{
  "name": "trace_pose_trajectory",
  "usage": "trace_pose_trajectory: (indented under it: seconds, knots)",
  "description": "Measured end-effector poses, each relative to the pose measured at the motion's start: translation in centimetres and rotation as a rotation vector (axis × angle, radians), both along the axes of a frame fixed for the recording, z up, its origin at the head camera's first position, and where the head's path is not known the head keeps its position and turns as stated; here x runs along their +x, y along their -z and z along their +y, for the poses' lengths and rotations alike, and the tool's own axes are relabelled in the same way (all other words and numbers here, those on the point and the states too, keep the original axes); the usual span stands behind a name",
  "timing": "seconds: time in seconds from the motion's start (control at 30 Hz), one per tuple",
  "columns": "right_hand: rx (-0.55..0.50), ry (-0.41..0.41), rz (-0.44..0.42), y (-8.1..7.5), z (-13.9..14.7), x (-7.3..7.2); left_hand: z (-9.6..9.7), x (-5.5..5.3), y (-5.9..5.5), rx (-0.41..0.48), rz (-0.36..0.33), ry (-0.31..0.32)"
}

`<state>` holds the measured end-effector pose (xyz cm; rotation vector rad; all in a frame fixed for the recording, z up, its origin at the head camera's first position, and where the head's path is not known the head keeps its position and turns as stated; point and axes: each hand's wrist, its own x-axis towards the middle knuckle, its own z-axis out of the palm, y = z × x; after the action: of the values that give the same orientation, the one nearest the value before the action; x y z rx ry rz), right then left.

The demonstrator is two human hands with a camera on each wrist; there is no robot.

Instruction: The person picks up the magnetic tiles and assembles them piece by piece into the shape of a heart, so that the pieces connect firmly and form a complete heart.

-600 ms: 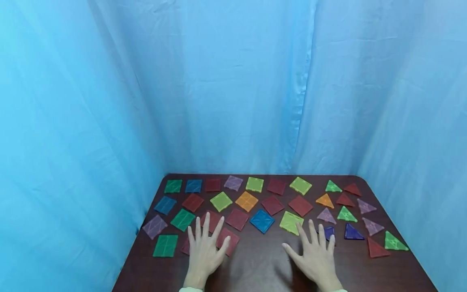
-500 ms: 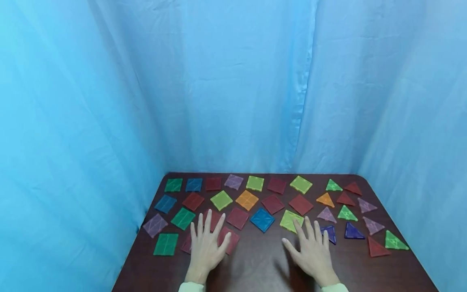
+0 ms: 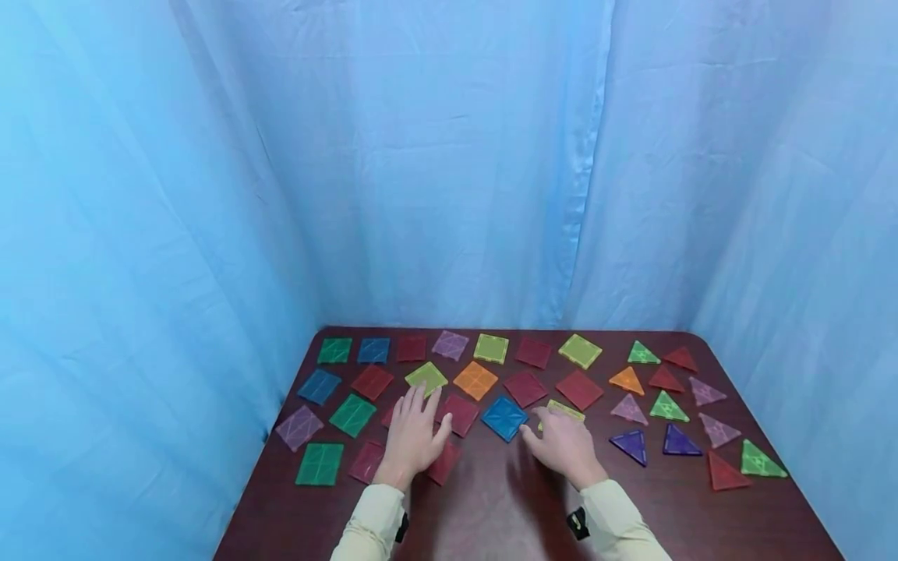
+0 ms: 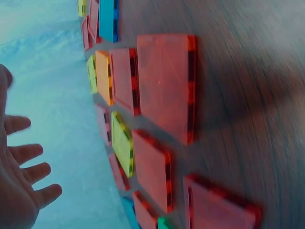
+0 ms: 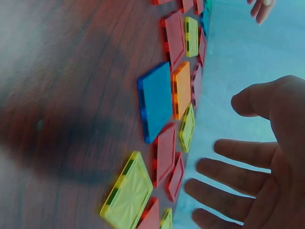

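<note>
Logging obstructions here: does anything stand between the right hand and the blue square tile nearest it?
Nothing visible does. In the head view, the right hand appears beside the blue square tile; the right wrist view shows no object standing between them. The nearest yellow-green square tile lies flat.

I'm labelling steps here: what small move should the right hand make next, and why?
Perhaps lower the right hand onto the blue translucent plastic square tile: the hand hovers, holding nothing, and in the head view its thumb appears close beside that tile.
</note>
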<state>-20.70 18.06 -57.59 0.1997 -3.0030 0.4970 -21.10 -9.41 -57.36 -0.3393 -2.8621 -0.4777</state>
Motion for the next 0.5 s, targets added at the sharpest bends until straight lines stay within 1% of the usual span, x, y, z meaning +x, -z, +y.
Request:
trace_pose_trajectory:
  seconds: [0.1,0.23,0.33,0.4,0.5]
  knots:
    - [0.008,-0.044,-0.033,0.4,-0.9,-0.9,0.6,-1.1,0.6,-0.022,-0.054,0.029]
    - [0.029,-0.105,-0.022,1.7,-2.0,-1.8,1.4,-2.3,1.6,-0.044,-0.145,0.084]
    - [0.030,-0.132,-0.005,2.8,-2.8,-2.0,1.8,-3.0,2.5,-0.064,-0.206,0.103]
    - [0.034,-0.142,-0.006,3.6,-3.2,-2.1,2.0,-3.4,3.2,-0.093,-0.240,0.108]
    - [0.056,-0.152,-0.038,4.5,-3.7,-2.0,2.4,-3.6,3.9,-0.129,-0.267,0.120]
